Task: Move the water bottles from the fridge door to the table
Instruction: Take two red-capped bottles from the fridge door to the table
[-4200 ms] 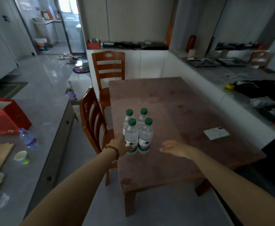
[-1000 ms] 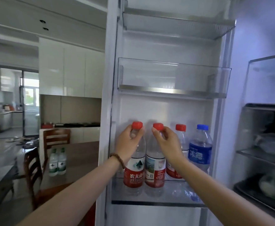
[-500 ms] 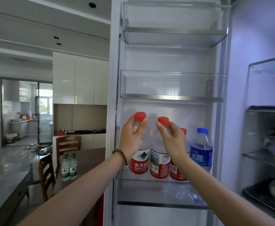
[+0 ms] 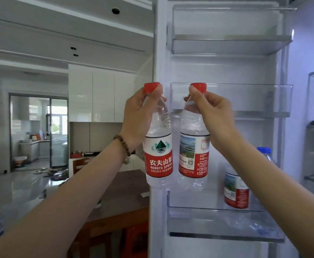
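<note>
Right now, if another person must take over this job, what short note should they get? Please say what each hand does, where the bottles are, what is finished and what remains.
The left hand grips a red-cap bottle by its neck.
The right hand grips a second red-cap bottle the same way.
Both bottles hang upright in the air, above the door shelf and clear of it.
In the shelf stand a red-label bottle and a blue-cap bottle, partly hidden by the right arm.
Done: these two are lifted out.
Left: carry them to the table, set them down, then return for the other two.
</note>
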A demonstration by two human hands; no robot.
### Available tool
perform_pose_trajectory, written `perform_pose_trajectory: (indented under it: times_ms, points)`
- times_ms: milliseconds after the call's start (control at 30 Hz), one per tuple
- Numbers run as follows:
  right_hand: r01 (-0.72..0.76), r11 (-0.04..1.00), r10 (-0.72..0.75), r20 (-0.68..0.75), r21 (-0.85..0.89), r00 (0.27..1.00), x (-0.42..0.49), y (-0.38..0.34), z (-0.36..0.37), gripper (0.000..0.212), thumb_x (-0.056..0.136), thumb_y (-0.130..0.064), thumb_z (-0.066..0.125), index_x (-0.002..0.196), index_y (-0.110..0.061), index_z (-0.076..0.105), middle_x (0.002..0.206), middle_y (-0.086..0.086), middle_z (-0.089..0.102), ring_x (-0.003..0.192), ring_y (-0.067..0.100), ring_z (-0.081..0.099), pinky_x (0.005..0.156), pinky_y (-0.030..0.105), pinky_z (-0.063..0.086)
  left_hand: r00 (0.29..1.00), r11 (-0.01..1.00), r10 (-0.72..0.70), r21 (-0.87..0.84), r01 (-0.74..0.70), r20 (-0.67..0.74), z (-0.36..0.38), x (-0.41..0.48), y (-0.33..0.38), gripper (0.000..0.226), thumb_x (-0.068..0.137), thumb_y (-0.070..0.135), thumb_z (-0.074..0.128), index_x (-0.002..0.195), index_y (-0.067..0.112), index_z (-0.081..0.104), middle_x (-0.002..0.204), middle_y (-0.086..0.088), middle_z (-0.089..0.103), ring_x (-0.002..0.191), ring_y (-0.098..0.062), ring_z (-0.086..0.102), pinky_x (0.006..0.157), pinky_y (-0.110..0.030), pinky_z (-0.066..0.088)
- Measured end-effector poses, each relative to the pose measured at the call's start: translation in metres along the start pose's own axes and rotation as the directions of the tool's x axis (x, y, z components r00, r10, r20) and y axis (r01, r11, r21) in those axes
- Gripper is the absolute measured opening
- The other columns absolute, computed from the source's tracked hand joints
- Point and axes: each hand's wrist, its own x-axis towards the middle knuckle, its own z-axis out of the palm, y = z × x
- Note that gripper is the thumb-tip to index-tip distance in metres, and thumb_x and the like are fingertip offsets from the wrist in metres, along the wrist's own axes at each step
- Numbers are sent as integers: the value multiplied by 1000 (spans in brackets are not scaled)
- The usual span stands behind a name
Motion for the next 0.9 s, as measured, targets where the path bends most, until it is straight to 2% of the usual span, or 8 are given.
perform_pose_trajectory:
  times_ms: [100,200,367,500,567,700,767,900]
  points:
    - [-66,997,64,59,49,996,-4,-5,47,33,80,-45,65,88,-13,72,81,-2,76,76,10,72,85,35,52,1000,999,3,43,-2,-17,-47,5,4,23,90,36,54,75,21,65,72,8,70,71,-13,69,66,-21,55]
    - [-118,989,107,119,89,987,-14,1,103,30,82,-42,65,86,-13,72,79,-3,76,76,9,72,70,21,52,998,995,-63,70,65,-29,-101,6,-2,22,90,36,53,83,19,65,77,7,70,75,-15,69,71,-24,57]
    - [-186,974,165,160,128,973,-28,30,195,37,83,-45,61,93,-11,71,87,2,75,83,15,71,81,32,52,990,978,-133,153,140,-53,-197,6,-32,19,88,38,57,86,22,66,88,-1,71,90,-24,68,81,-34,55]
    - [-270,936,231,186,227,955,-31,57,267,35,82,-38,66,100,-8,69,88,1,74,75,5,71,62,14,51,970,955,-201,193,224,-134,-269,4,-66,23,85,43,58,88,22,66,85,6,71,81,-11,68,68,-19,54]
    - [-294,935,253,210,199,945,-30,75,298,34,80,-41,66,96,-11,70,82,-3,74,70,3,70,58,12,50,949,944,-257,164,287,-182,-301,-1,-89,27,85,44,58,95,20,65,86,8,70,77,-4,68,63,-14,51]
    - [-351,922,302,261,163,917,-27,121,353,33,80,-45,65,85,-13,70,67,-9,72,60,2,67,49,11,48,905,904,-346,169,392,-245,-347,-10,-141,32,83,48,58,105,24,59,89,13,70,85,-4,67,76,-28,53]
    - [-376,917,328,281,136,902,-25,151,377,27,79,-45,66,84,-19,70,74,-10,74,69,3,70,58,17,51,895,889,-367,186,418,-253,-361,-15,-172,33,84,47,57,106,22,59,93,9,69,88,-7,66,82,-33,53]
    - [-394,913,351,291,103,890,-15,218,417,18,78,-44,68,82,-26,69,90,-3,75,90,15,69,88,41,52,884,858,-407,234,457,-230,-376,-19,-242,34,86,45,54,106,18,60,97,2,69,89,-11,66,78,-31,54]
